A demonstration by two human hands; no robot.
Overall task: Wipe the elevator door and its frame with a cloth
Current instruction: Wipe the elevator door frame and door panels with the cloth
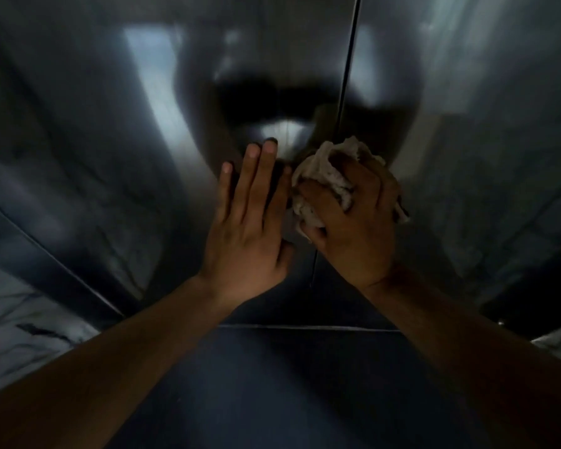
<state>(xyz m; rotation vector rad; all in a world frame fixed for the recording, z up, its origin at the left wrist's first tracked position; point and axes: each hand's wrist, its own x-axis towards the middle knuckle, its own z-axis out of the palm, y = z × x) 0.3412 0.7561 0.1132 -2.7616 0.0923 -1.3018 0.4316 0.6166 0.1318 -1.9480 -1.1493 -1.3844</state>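
The brushed steel elevator door (117, 131) fills the view, its two panels meeting at a dark vertical seam (348, 69). My left hand (250, 222) lies flat on the left panel with fingers straight, just left of the seam. My right hand (357, 218) grips a bunched pale cloth (318, 166) and presses it against the door at the seam, close beside my left hand. The steel frame (46, 254) runs down the left side.
White marble wall with dark veins (10, 322) borders the frame at lower left and another patch shows at lower right (557, 338). The dark floor (272, 384) meets the door at the sill line (305, 327) below my arms.
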